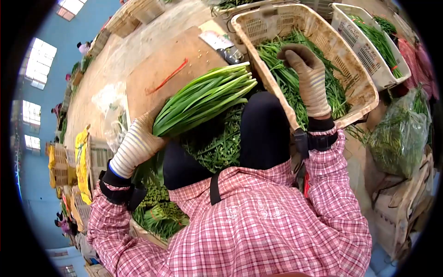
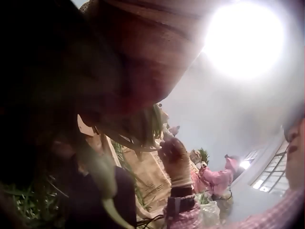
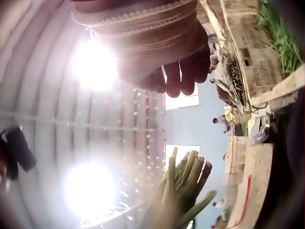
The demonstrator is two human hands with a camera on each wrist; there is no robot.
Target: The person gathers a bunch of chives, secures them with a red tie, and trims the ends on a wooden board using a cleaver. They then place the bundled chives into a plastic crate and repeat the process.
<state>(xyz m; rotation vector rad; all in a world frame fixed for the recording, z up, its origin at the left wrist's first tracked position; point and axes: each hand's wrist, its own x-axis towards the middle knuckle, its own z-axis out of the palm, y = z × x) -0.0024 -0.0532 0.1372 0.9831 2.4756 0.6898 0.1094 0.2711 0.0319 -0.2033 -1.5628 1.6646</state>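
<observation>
My gloved left hand (image 1: pixel 140 136) grips a bunch of garlic chives (image 1: pixel 205 99), long flat green leaves with pale cut ends. It lies across my lap, with those ends toward the crate on the right. In the right wrist view the chive ends (image 3: pixel 188 179) stand up below the other hand. My gloved right hand (image 1: pixel 304 74) hovers over loose greens (image 1: pixel 281 64) in a dirty plastic crate (image 1: pixel 362 94). Its fingers are loosely bent, with nothing seen between them. The left wrist view is dark and blurred around the grip, and the left fingers are mostly hidden behind the leaves.
A board (image 1: pixel 152 69) in front bears a red tie (image 1: pixel 168 76). A white crate (image 1: pixel 369 57) of tied greens stands beyond the large one. A plastic bag of greens (image 1: pixel 399 138) is at right. Bundled budded stems (image 1: pixel 164 219) lie low at left. People work farther off.
</observation>
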